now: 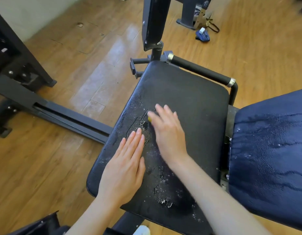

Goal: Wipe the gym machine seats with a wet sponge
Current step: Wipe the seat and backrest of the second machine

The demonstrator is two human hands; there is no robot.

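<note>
A black padded seat (189, 99) with cracked, peeling vinyl fills the middle of the head view, wet and flecked with white. My right hand (167, 131) presses down on a yellow sponge (149, 118) at the seat's centre-left; only a small yellow edge shows under the blurred fingers. My left hand (125, 165) lies flat on the seat's near-left part, fingers straight and together. A dark blue pad (272, 150) to the right glistens with water streaks.
A black foam-covered handle bar (199, 69) runs along the seat's far right edge. An upright black pad (154, 21) stands behind the seat. Black machine frame rails (67, 116) cross the wooden floor at left. A blue object (203, 35) lies on the floor beyond.
</note>
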